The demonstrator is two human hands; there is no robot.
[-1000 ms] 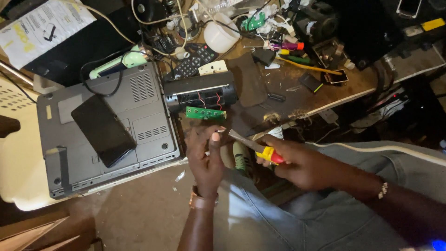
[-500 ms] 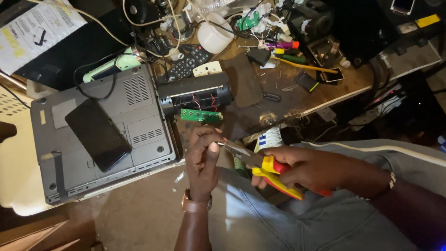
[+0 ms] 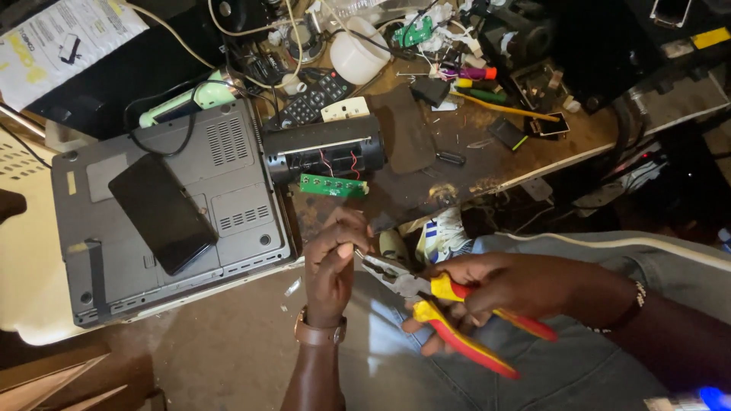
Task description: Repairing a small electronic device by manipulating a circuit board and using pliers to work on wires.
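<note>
My right hand (image 3: 506, 285) grips pliers (image 3: 449, 316) with red and yellow handles, their metal jaws pointing left toward my left hand (image 3: 335, 259). My left hand is closed, its fingertips pinching something small at the plier jaws; the item itself is too small to make out. Both hands hover over my lap, just below the bench edge. Above them on the bench lies an opened black cylindrical speaker (image 3: 324, 152) with red wires showing and a green circuit board (image 3: 333, 185) hanging from it.
An upturned grey laptop (image 3: 228, 190) with a black phone (image 3: 161, 213) on it rests at left. The cluttered wooden bench (image 3: 518, 152) holds a remote control (image 3: 308, 103), a white cup (image 3: 358, 53), cables, pens and small parts. A paper sheet (image 3: 61, 38) lies far left.
The right hand shifted right and down and opened the plier handles; the jaws now meet the left fingertips. The left hand stayed near the bench edge.
</note>
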